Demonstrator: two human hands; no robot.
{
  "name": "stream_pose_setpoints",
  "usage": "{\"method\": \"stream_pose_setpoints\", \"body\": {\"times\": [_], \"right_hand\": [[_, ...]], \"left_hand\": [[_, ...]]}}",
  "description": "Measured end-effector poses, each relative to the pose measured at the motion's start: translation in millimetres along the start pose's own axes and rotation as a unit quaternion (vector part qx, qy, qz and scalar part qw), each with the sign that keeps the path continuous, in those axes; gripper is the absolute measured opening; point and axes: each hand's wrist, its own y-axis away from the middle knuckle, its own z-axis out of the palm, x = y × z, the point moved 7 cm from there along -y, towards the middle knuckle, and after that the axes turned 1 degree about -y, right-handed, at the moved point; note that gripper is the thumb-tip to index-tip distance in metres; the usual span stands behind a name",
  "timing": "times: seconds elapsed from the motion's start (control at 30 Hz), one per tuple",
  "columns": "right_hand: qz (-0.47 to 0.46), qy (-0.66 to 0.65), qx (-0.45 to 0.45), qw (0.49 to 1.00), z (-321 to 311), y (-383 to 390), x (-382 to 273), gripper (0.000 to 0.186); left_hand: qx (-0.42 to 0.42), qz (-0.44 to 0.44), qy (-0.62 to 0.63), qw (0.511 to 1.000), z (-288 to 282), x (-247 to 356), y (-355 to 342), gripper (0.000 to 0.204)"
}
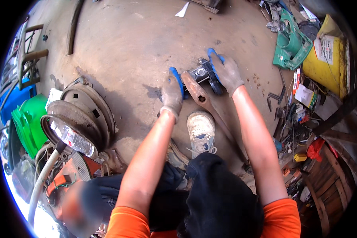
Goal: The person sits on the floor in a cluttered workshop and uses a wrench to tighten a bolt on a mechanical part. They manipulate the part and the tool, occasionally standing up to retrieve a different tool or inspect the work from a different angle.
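Note:
My left hand (171,91), in a grey glove with blue palm, grips the left side of a dark metal assembly (199,73) on the concrete floor. My right hand (225,69), gloved alike, is closed on the assembly's right end; some fingertips are hidden. The assembly has silver round fittings in its middle. A long rusty steel bar (202,99) with a hole rests over its left part and runs down toward the lower right. My shoe (200,129) is beside the bar, below the assembly.
Rusty wheel rims (101,107) with a plastic bottle (81,141), a green bin (29,123) and a tubular frame (31,57) are on the left. On the right are a green plastic housing (289,43), a yellow bucket (329,67), scattered tools and scrap.

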Motion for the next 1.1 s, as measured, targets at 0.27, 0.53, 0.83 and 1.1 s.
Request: {"method": "stream_pose_setpoints", "body": {"times": [0.27,0.53,0.83,1.1], "right_hand": [[0.016,0.107,-0.044,0.993,-1,-8,-14,0.070],[0.008,0.016,-0.003,1.000,8,-17,-14,0.057],[0.021,-0.053,-0.030,0.998,7,-21,3,0.051],[-0.048,0.058,-0.067,0.995,9,-19,-9,0.043]], "left_hand": [[0.022,-0.091,0.031,0.995,0,19,30,0.056],[0.142,-0.018,0.199,0.969,17,-3,42,0.052],[0.050,0.093,0.386,0.916,20,18,68,0.045],[0.043,0.058,0.442,0.894,36,3,65,0.047]]}}
